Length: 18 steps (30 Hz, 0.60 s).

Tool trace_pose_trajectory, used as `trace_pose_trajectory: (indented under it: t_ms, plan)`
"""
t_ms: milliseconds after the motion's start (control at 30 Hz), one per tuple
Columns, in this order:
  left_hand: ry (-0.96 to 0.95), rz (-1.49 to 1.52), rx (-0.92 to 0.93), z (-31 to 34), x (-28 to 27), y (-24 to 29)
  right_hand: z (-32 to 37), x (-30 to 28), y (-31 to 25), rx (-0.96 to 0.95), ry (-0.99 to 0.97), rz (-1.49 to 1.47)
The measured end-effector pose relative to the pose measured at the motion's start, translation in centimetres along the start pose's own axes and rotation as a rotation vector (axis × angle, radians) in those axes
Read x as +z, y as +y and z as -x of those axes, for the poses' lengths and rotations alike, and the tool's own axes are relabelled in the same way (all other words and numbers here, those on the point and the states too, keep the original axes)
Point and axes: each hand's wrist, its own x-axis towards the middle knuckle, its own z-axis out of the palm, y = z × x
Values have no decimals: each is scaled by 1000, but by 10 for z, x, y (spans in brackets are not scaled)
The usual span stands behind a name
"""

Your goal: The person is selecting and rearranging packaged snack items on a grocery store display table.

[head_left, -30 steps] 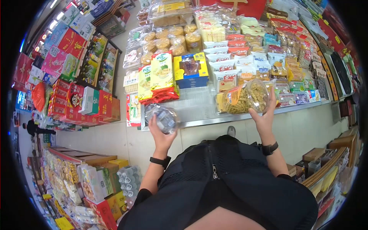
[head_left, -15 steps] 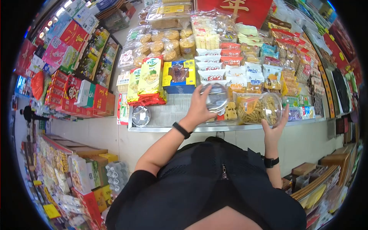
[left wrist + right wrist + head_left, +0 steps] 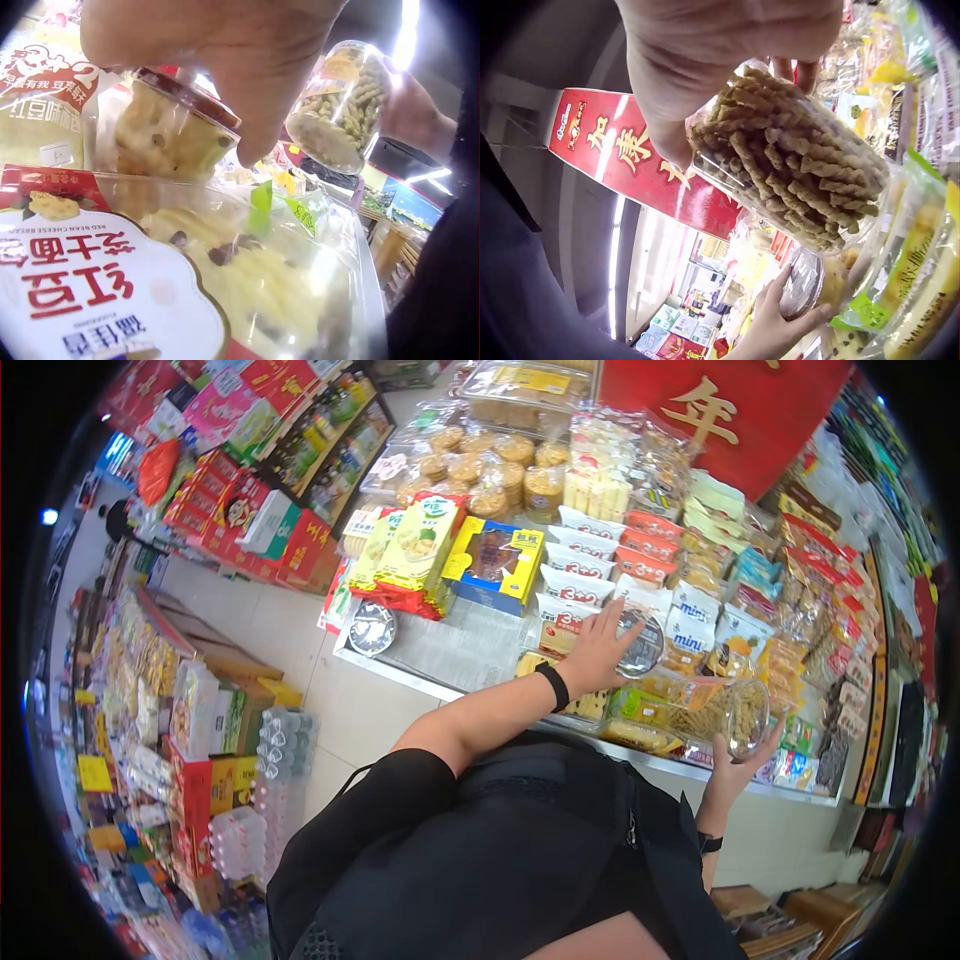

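Observation:
In the head view my left hand (image 3: 597, 650) holds a round clear tub (image 3: 640, 646) by its silvery lid end, over the front rows of packets. The left wrist view shows pale yellow food with dark specks inside this tub (image 3: 172, 131). My right hand (image 3: 735, 768) grips the end of a clear plastic jar of twisted snack sticks (image 3: 700, 705), tilted on its side above the table's front edge. The brown twists (image 3: 787, 165) press against the jar wall in the right wrist view. Another round silvery-topped tub (image 3: 372, 628) stands at the table's left front corner.
Beneath the left hand lies a red bean cheese bread pack (image 3: 127, 285). White 3+2 packets (image 3: 575, 585), mini packets (image 3: 692, 622) and a blue-yellow box (image 3: 493, 565) fill the metal table (image 3: 470, 645). Green-yellow bags (image 3: 420, 550) stand left. A red sign (image 3: 720, 420) rises behind.
My left hand has carried the tub from the table's left corner rightward, over the packets near the jar. My right hand keeps hold of the jar. The head view has turned.

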Motion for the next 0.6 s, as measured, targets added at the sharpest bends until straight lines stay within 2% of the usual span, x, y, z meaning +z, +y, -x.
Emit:
trace_pose_trajectory:
  t_ms: [200, 300, 367, 433, 567, 600]
  plan:
    - [-43, -31, 45, 33, -32, 0, -30, 20, 12, -16, -49, -15]
    - [-9, 88, 63, 67, -46, -24, -36, 34, 15, -54, -37, 115]
    - [30, 95, -12, 98, -68, -44, -36, 41, 17, -55, -64, 92]
    - [202, 43, -200, 140, -80, -80, -39, 45, 31, 42, -18, 16]
    - [532, -303, -755, 213, -121, -144, -39, 56, 25, 42, 1, 24]
    - [567, -377, -842, 226, -125, -162, -40, 57, 22, 21, -9, 24]
